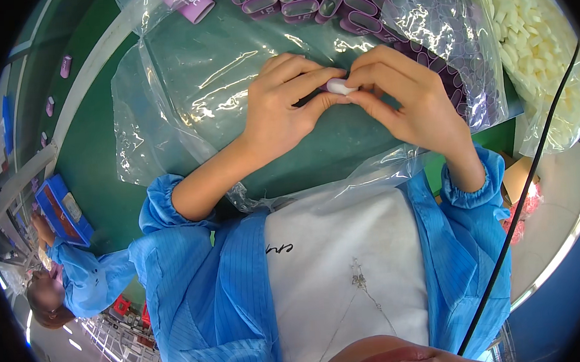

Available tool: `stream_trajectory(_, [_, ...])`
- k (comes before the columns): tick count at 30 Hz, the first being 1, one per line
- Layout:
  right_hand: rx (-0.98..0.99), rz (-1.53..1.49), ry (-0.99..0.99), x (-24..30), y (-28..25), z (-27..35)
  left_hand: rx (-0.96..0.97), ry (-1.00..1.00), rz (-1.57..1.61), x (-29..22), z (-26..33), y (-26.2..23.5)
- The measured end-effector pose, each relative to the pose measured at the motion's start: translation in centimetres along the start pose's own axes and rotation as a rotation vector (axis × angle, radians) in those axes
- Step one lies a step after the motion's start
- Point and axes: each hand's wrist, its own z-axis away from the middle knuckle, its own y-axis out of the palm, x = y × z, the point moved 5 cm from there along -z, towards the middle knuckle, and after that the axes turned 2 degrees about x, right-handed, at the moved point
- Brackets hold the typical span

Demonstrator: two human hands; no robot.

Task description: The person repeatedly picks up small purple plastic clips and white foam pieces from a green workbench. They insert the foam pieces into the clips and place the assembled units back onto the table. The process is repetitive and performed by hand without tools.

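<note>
My left hand (278, 102) is closed round a small purple casing (325, 86), most of it hidden by the fingers. At the casing's right end sits a small white piece (341, 87), which the thumb and fingers of my right hand (411, 94) pinch. Casing and white piece touch; how deep one sits in the other I cannot tell. Both hands meet above a clear plastic sheet (213, 113) on the green table (98, 139). Beyond them, several purple oval open-ended casings (299, 9) stand packed together, partly under clear plastic.
On the right lies a clear bag of cream-white pieces (527, 47). A black cable (534, 159) crosses the right side. At left, a pale rail (87, 67) edges the table, near a blue tray (59, 208) and a co-worker in a blue sleeve (93, 272).
</note>
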Motion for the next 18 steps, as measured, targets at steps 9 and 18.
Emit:
stream_trajectory(9, [-0.067,0.006,-0.018,0.3,-0.1,1.0,0.004,-0.006,0.021,-0.2,-0.1,0.2])
stream_trajectory(18, [-0.099,0.439,0.005,-0.2,1.0,3.6,-0.072,-0.05,-0.017,-0.1,-0.1,-0.1])
